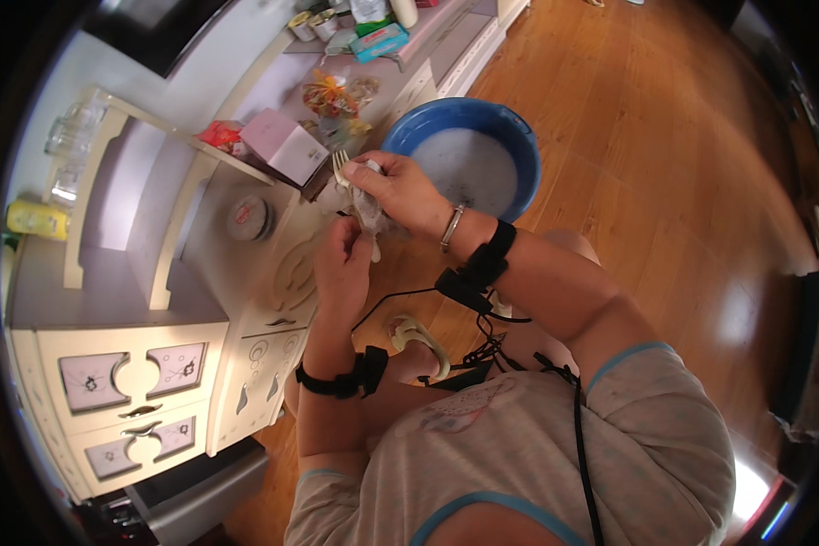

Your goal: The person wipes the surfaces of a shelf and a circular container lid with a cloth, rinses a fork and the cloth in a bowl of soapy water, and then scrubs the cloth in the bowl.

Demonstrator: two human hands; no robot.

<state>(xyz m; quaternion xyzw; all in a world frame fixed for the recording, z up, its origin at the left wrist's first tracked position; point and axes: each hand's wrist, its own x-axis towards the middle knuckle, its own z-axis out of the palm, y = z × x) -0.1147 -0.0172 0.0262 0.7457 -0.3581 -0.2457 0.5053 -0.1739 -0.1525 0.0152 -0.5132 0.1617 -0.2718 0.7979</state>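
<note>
My right hand (399, 188), with a bracelet at its wrist, grips a pale fork (340, 162) together with a wet-looking whitish cloth (365, 205). The fork's tines point up and to the left, above the thumb. Just below, my left hand (345, 259) is curled close against the cloth and a pale handle end (375, 251); what its fingers hold is hidden. A small dark tip shows at its top. Behind my right hand, a blue basin (530, 160) on the wooden floor holds cloudy, sudsy water.
Left of my hands stands a cream cabinet (259, 300) with a round lidded container (249, 218) and a pink-white box (286, 147) on top. Bagged items (331, 95) lie farther along. Black cables (484, 348) hang by my wrist straps, above my slippered foot (420, 345).
</note>
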